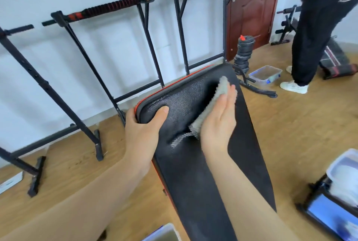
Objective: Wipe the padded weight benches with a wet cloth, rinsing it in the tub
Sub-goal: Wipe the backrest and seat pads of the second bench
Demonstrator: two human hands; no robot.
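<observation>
Both bare forearms reach forward from the bottom of the view. The left hand (143,124) grips the edge of the bench pad (184,105), thumb lying on top, fingers curled round the side out of sight. The right hand (219,120) is flat, fingers straight and together, pressing the cloth (222,87) down, palm angled leftward.

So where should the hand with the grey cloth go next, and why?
Probably slide the right hand, flat on the grey cloth, down the black padded bench toward the person: the cloth sits near the far end, and the left hand grips its edge.
</observation>
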